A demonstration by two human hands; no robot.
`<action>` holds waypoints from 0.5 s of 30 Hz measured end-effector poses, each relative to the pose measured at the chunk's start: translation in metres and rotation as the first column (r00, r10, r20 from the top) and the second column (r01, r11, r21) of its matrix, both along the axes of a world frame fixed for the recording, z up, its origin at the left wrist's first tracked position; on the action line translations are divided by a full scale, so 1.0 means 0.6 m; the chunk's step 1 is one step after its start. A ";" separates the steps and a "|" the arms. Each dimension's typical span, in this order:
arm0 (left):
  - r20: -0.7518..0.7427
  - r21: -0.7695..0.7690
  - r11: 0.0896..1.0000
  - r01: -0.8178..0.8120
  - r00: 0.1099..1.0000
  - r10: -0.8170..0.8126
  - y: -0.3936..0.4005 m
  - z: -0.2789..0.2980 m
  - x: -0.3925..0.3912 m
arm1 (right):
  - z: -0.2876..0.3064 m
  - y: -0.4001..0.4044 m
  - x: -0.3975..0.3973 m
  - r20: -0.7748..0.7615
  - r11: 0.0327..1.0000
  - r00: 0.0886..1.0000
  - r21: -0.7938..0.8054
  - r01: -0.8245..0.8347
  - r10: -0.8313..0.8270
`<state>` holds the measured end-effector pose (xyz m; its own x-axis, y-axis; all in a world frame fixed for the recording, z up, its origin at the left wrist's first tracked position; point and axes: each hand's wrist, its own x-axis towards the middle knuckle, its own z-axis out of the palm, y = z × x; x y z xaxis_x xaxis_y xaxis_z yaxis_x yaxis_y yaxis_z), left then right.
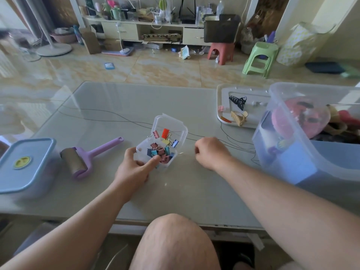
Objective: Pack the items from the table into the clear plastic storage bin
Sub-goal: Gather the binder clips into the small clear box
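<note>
A small clear hinged box [176, 126] full of coloured binder clips [162, 149] lies open at the table's middle. My left hand [136, 166] grips its near corner, thumb over the clips. My right hand [211, 152] rests just to the right of the box, fingers curled shut, nothing visible in it. The clear plastic storage bin [288, 152] stands at the right and holds a pink round item and other things. A purple lint roller [87, 154] and a blue lidded container [25, 166] lie at the left.
The bin's white lid [224, 94] lies at the back right with a black hair claw [237, 101] and a beige hair claw [239, 116] on it. A thin black cord [116, 117] runs across the glass table top. My knee [173, 240] is below the front edge.
</note>
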<state>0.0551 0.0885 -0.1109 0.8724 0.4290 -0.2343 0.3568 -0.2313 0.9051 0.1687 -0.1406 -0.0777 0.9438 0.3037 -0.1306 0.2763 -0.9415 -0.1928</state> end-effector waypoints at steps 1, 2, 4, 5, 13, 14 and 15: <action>-0.022 0.010 1.000 -0.011 1.000 0.012 -0.002 0.003 0.004 | 0.009 -0.011 0.001 0.036 0.989 0.996 0.124 0.077 -0.082; -0.041 0.025 1.000 -0.017 0.999 0.018 -0.005 0.006 0.005 | 0.020 -0.018 0.001 0.089 0.953 0.982 0.271 0.135 -0.164; -0.068 0.092 0.996 -0.023 0.997 0.030 -0.014 0.012 0.003 | 0.045 -0.016 -0.010 0.228 0.819 0.929 0.562 0.119 -0.292; -0.076 0.141 0.990 -0.025 0.996 0.036 -0.020 0.016 0.000 | 0.057 -0.004 -0.022 0.301 0.758 0.907 0.651 0.031 -0.295; -0.009 -0.072 0.987 -0.141 0.990 0.141 -0.018 0.005 -0.029 | 0.027 0.073 -0.056 0.239 0.704 0.960 0.707 -0.068 -0.147; 0.011 -0.088 0.985 -0.151 0.988 0.153 -0.019 0.004 -0.032 | 0.013 0.062 -0.050 0.197 0.725 0.960 0.689 0.008 -0.198; 0.032 -0.094 0.983 -0.157 0.987 0.161 -0.020 0.002 -0.035 | 0.000 0.051 -0.044 0.132 0.763 0.970 0.642 0.074 -0.206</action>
<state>0.0342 0.0763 -0.1095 0.8041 0.5413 -0.2459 0.3466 -0.0906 0.9336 0.1420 -0.1097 -0.0777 0.9681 0.1176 0.2212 0.2428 -0.6575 -0.7133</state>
